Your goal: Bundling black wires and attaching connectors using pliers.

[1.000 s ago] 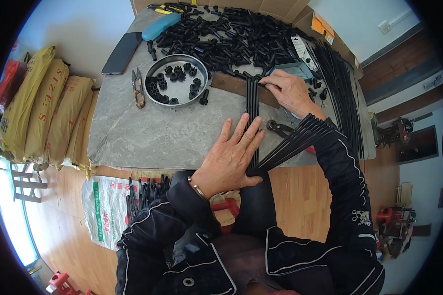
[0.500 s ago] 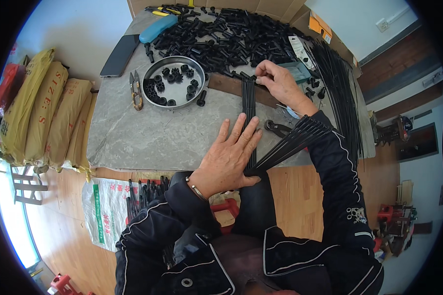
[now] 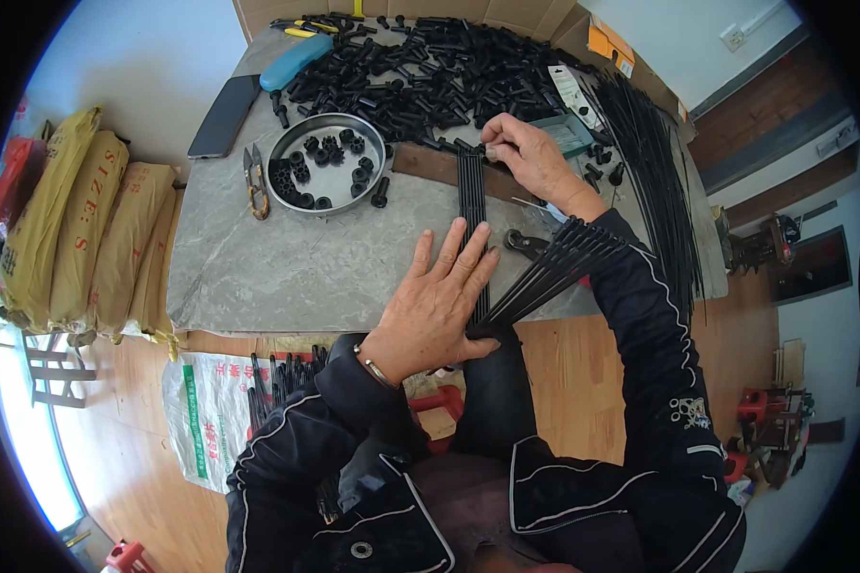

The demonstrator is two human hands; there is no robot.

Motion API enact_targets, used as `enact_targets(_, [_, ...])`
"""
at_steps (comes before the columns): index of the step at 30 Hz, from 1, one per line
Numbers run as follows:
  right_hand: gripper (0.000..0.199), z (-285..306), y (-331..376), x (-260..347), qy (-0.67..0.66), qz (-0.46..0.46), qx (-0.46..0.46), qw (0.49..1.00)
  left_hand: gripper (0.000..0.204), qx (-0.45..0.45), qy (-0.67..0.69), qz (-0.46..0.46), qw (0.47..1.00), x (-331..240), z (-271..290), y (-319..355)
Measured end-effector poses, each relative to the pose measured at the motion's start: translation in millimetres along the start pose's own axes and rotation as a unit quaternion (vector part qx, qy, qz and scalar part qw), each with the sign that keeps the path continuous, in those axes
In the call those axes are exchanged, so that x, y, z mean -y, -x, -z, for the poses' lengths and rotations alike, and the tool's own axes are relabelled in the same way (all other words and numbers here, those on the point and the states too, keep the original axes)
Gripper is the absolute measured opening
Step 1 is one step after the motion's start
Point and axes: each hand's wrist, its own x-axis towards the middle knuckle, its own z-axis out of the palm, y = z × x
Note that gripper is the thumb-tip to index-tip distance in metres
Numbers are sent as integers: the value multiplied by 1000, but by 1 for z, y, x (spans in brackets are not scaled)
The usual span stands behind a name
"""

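Note:
My left hand (image 3: 437, 298) lies flat with its fingers spread, pressing on a row of thin black rods (image 3: 471, 191) laid side by side on the table. At the far end of these rods, my right hand (image 3: 533, 164) is closed in a pinch; what its fingertips hold is too small to make out. That end of the row rests by a brown bar (image 3: 422, 164). A fan of black rods with thicker ends (image 3: 554, 267) runs from beside my left thumb toward my right forearm. Black-handled pincers (image 3: 523, 244) lie under the fan's edge.
A round metal tray (image 3: 379, 181) holds small black ribbed pieces. Snips (image 3: 255, 183), a phone (image 3: 224, 116) and a blue case (image 3: 296, 63) lie leftward. Black bolt-like parts (image 3: 420, 72) are heaped at the back. Long black rods (image 3: 655, 181) hang over the right edge.
The view has shifted slightly, so the table's things sit a little farther left. Both hands keep nearly the same pose on the rods.

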Motion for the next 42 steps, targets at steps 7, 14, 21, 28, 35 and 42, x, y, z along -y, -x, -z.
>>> enact_targets(7, [14,2,-3,-6,17,56,17,998,97,9,-2,16,1000,-1,0,-2])
enact_targets(14, [12,1,-5,-10,-18,57,-6,998,97,14,0,15,1000,-1,0,-3])
enact_targets(21, [16,15,7,-15,184,130,7,974,97,11,-4,25,1000,-2,1,-4])
enact_targets(28, [7,13,3,-7,205,182,-19,961,98,12,0,27,1000,-2,0,-3])
enact_targets(35, [8,5,-3,3,120,120,-3,985,98,13,-8,23,1000,-1,-1,-2])
enact_targets(42, [15,18,16,1,211,60,-4,976,96,8,-19,19,1000,-1,0,-2])
